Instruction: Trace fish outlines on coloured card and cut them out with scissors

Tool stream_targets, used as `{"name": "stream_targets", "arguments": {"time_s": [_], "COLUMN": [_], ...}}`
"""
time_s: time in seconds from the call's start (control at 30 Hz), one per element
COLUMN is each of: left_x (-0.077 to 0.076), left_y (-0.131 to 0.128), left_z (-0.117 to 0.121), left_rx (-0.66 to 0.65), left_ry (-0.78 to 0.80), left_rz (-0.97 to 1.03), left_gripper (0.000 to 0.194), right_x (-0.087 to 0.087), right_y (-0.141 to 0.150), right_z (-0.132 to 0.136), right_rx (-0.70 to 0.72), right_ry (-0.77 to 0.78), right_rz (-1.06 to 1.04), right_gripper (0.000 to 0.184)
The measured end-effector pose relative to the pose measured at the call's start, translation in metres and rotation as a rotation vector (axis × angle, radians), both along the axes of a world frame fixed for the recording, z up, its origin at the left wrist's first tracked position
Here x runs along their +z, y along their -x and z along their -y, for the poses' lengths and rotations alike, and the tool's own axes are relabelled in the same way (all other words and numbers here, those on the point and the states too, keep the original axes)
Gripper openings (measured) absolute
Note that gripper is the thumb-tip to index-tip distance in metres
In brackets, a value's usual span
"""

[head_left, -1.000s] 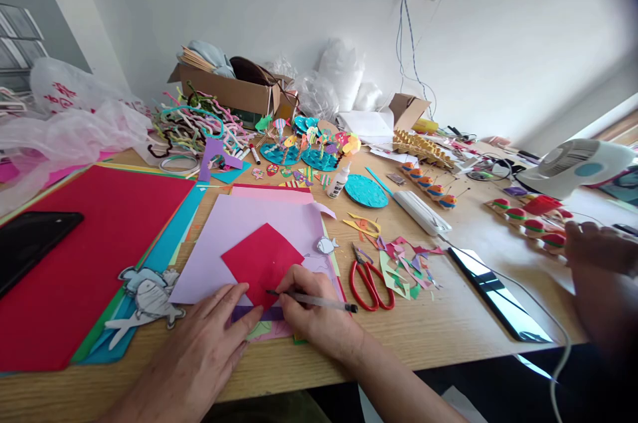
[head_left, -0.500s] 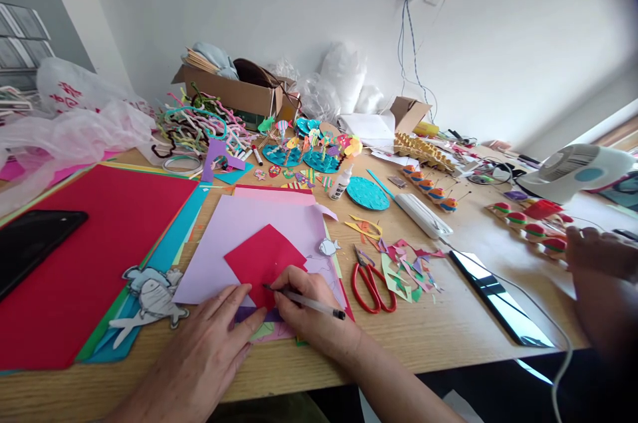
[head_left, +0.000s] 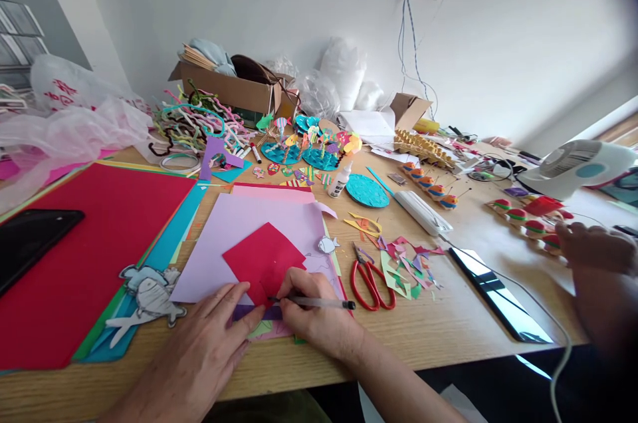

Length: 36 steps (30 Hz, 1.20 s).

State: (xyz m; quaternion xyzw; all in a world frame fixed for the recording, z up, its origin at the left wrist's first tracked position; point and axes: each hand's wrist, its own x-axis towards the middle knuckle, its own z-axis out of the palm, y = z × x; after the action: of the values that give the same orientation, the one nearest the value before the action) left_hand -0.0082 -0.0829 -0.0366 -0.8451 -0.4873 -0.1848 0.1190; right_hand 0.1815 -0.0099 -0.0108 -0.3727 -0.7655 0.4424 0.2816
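Note:
A square of red paper [head_left: 266, 257] lies turned like a diamond on a sheet of lilac paper [head_left: 209, 257]. My left hand [head_left: 209, 326] rests flat with its fingers spread, the fingertips at the red square's lower left edge. In my right hand [head_left: 314, 316] is a pen [head_left: 323, 302], gripped between thumb and fingers. The pen's tip meets the lower part of the red paper, and a faint line shows there. Beside the square, to the right, sits a small white paper fish [head_left: 327, 245]. Grey paper fish cutouts [head_left: 154, 296] lie left of my left hand.
Red-handled scissors [head_left: 371, 283] and paper scraps [head_left: 406, 263] lie to the right. A glue bottle [head_left: 340, 180] stands behind the lilac sheet. Large red card [head_left: 114, 243] covers the left, with a black phone [head_left: 34, 240]. Another person's hand [head_left: 598, 250] is at the far right.
My right hand and the pen have shifted slightly right and down over the red paper, the pen now lying flatter. My left hand stays in place.

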Motion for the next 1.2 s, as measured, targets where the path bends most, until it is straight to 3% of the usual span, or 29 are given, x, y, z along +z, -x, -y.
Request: {"name": "stream_targets", "arguments": {"time_s": [0.57,0.77,1.2], "left_x": [-0.003,0.0022,-0.0052], "left_y": [0.0,0.0001,0.0], "left_z": [0.0014,0.0008,0.0033], "left_rx": [0.039,0.019,0.043], "left_ry": [0.009,0.034,0.059], "left_rz": [0.025,-0.015,0.047], "left_gripper": [0.045,0.046,0.048], "right_x": [-0.0054,-0.002,0.0029], "right_y": [0.0075,0.0054,0.0001], "right_z": [-0.0024,-0.0019,0.0013], "right_rx": [-0.044,-0.024,-0.009], "right_ry": [-0.073,-0.094,0.026], "right_rz": [0.023,0.006,-0.005], "right_gripper": [0.012,0.014,0.014]}}
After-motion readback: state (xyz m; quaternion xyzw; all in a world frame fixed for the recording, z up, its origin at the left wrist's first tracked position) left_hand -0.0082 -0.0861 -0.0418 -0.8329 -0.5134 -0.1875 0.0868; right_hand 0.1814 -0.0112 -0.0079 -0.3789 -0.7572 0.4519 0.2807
